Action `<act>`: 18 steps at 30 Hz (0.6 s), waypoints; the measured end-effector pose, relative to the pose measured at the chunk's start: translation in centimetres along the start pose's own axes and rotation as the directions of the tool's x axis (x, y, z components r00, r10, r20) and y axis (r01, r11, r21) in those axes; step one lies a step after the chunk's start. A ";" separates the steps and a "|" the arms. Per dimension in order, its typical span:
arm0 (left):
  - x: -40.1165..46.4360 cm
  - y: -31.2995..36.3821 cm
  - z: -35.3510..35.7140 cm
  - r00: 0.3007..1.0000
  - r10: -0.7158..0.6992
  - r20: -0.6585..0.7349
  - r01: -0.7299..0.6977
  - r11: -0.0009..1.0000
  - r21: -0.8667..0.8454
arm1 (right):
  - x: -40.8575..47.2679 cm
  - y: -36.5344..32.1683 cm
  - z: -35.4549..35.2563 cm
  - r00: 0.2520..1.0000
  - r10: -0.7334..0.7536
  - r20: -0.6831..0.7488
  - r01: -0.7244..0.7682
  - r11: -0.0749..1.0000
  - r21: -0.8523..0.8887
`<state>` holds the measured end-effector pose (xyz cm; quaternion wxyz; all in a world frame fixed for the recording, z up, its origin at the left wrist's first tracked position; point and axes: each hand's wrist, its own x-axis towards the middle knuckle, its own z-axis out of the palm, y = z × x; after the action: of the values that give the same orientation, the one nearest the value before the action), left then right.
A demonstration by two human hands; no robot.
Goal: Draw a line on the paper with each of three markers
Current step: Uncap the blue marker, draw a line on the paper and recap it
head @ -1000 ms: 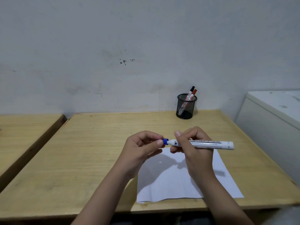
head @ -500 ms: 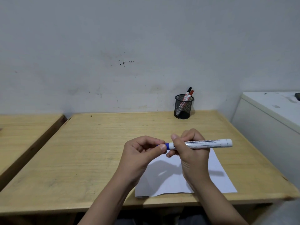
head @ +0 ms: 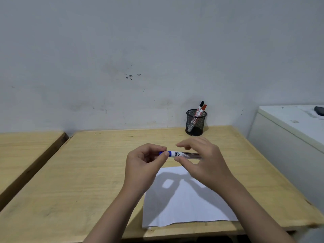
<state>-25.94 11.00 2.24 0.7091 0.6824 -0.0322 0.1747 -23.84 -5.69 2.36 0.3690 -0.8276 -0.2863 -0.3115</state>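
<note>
A blue-capped white marker [head: 175, 153] lies level in the air above the white paper [head: 184, 207]. My left hand [head: 145, 163] pinches its blue cap between thumb and forefinger. My right hand [head: 208, 163] has loosened around the barrel. Its fingers are spread, the forefinger is lifted off, and the thumb sits just under the barrel. The marker's tail is hidden behind this hand. A black-capped marker [head: 201, 104] and a red-capped marker [head: 204, 107] stand in a black mesh cup [head: 195, 124] at the desk's far edge.
The wooden desk [head: 87, 181] ends at a front edge just below the paper. A second wooden desk [head: 26, 146] stands to the left across a narrow gap. A white cabinet [head: 289, 137] at the right carries a dark object [head: 319, 111]. The wall is close behind.
My right hand has let go of its firm grip on the barrel and spread its fingers. The marker's tail no longer sticks out to the right. My left hand still holds the cap.
</note>
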 end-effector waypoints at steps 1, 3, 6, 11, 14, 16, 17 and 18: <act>0.2 0.0 0.3 1.000 0.007 0.007 -0.007 1.000 0.003 | 0.2 0.5 0.0 1.000 -0.021 0.019 0.022 1.000 -0.013; 1.2 0.1 1.0 1.000 0.020 0.016 -0.020 1.000 -0.009 | 0.8 1.2 -0.1 0.996 -0.080 0.036 0.082 0.995 -0.050; 3.9 0.2 2.8 0.999 0.032 0.041 -0.030 0.999 -0.042 | 2.7 3.3 -0.9 0.991 -0.129 0.029 0.131 0.987 -0.095; 10.7 -1.5 7.2 0.995 0.089 0.045 -0.094 0.989 0.115 | 8.7 8.1 -3.6 0.949 0.098 -0.301 -0.097 0.995 0.017; 15.0 -4.0 9.7 0.990 0.125 0.067 -0.139 0.946 0.292 | 12.6 11.5 -5.0 0.827 0.255 -0.500 -0.220 0.967 0.128; 17.4 -5.5 11.1 0.987 0.147 0.072 -0.163 0.916 0.366 | 14.5 14.2 -5.0 0.772 0.319 -0.549 -0.284 0.947 0.151; 18.5 -6.3 11.8 0.985 0.156 0.074 -0.172 0.904 0.391 | 15.2 15.5 -4.7 0.762 0.349 -0.545 -0.316 0.936 0.156; 19.4 -6.9 12.5 0.984 0.159 0.079 -0.177 0.896 0.408 | 15.7 16.8 -4.0 0.764 0.376 -0.525 -0.350 0.924 0.153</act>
<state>-3.33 2.66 1.98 0.5303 0.8150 -0.0687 0.2232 -3.11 -14.53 8.68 0.5068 -0.7354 -0.0108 -0.4497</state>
